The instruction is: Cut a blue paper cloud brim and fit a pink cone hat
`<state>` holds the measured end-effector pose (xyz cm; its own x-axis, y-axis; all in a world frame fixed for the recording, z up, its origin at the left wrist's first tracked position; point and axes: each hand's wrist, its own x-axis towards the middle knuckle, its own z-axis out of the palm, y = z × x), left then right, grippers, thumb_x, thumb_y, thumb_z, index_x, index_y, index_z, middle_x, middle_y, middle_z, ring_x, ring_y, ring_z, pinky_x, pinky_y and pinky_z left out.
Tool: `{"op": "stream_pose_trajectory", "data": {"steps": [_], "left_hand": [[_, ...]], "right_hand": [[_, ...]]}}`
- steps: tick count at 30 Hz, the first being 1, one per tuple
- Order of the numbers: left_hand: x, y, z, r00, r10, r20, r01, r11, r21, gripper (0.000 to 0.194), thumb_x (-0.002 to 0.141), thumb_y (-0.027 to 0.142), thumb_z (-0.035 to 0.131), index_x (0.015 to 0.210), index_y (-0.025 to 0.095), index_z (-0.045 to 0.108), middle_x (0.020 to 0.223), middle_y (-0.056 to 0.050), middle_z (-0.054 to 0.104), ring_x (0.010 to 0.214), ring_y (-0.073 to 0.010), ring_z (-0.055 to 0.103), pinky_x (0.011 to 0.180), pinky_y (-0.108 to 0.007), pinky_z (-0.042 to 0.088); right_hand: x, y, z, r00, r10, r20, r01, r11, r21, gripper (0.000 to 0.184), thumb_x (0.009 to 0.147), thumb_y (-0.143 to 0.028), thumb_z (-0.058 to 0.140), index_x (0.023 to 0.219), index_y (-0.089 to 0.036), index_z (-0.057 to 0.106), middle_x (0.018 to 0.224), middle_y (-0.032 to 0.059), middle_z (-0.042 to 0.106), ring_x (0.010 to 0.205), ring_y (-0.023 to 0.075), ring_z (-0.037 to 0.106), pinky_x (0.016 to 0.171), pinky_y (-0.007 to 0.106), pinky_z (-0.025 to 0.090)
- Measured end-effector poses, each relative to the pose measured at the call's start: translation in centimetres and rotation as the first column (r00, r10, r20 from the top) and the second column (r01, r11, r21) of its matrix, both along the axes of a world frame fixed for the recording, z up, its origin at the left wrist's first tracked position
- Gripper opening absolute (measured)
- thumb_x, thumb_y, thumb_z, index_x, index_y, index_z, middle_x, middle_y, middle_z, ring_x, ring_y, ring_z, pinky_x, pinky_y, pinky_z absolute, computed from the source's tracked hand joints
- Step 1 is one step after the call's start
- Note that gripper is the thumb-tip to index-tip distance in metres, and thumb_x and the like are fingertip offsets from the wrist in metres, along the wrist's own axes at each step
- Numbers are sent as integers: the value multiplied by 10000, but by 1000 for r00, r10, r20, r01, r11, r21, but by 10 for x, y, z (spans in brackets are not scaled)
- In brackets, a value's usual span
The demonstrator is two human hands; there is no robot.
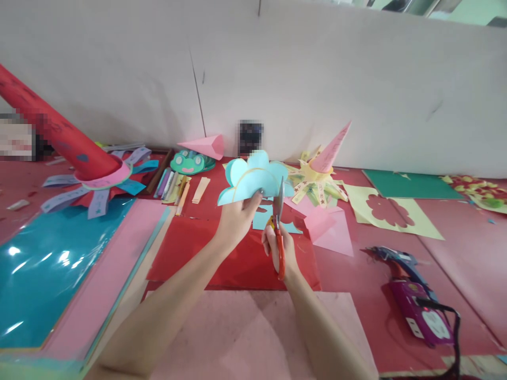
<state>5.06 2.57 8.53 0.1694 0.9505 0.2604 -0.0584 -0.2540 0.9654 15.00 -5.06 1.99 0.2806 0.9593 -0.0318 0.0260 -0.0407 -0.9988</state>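
My left hand pinches the lower edge of a folded light-blue paper flower with scalloped edges and drawn curved lines. In my right hand is a pair of scissors with red-orange handles, its blades pointing up at the flower's right part. Whether the blades bite into the paper, I cannot tell. Light-blue paper scraps lie just beneath my hands, over red paper sheets.
A glue gun and a purple power strip with a cable lie at right. Yellow paper has a flower-shaped hole. Paper cones, a green frog cutout and markers line the back. Glossy blue sheets lie left.
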Motion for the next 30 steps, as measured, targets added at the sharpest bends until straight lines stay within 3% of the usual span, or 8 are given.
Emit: {"op": "stream_pose_trajectory", "data": {"steps": [9, 13, 21, 27, 30], "left_hand": [[-2, 5, -2, 995, -91, -40, 91, 996, 11, 267, 830, 411, 558, 940, 171, 603, 910, -66, 709, 799, -207, 701, 670, -291, 599], [-4, 5, 0, 993, -51, -104, 57, 997, 49, 234, 843, 385, 536, 928, 174, 589, 889, -67, 715, 835, -215, 701, 697, -297, 600], [-5, 3, 14, 988, -5, -155, 23, 993, 115, 145, 853, 299, 529, 909, 180, 589, 787, -54, 720, 1028, -245, 654, 930, -371, 523], [-8, 7, 10, 991, -18, -136, 29, 997, 78, 149, 834, 303, 546, 891, 172, 587, 938, -71, 713, 933, -218, 678, 820, -326, 567], [-11, 10, 7, 989, -52, -140, 57, 998, 26, 206, 836, 355, 541, 878, 161, 594, 881, -67, 708, 822, -206, 690, 745, -316, 580]], "right_hand": [[0, -1, 3, 1000, -7, 17, 7, 1000, -11, 357, 840, -512, 512, 671, -214, 414, 545, -70, 394, 448, 76, 344, 449, 226, 286], [0, -1, 1, 1000, -7, 20, 7, 1000, -21, 354, 831, -518, 519, 679, -216, 415, 541, -72, 398, 440, 75, 349, 440, 222, 284], [0, -2, 2, 998, -1, 59, 3, 999, -41, 389, 824, -541, 518, 650, -212, 405, 511, -74, 397, 414, 68, 335, 417, 216, 274], [0, -1, -1, 999, -1, 44, 2, 999, -43, 401, 810, -555, 533, 646, -212, 407, 520, -70, 410, 398, 62, 339, 386, 204, 266], [0, 0, -3, 1000, -6, 15, 6, 999, -43, 397, 796, -558, 548, 655, -209, 420, 540, -67, 435, 383, 54, 336, 367, 198, 260]]}}
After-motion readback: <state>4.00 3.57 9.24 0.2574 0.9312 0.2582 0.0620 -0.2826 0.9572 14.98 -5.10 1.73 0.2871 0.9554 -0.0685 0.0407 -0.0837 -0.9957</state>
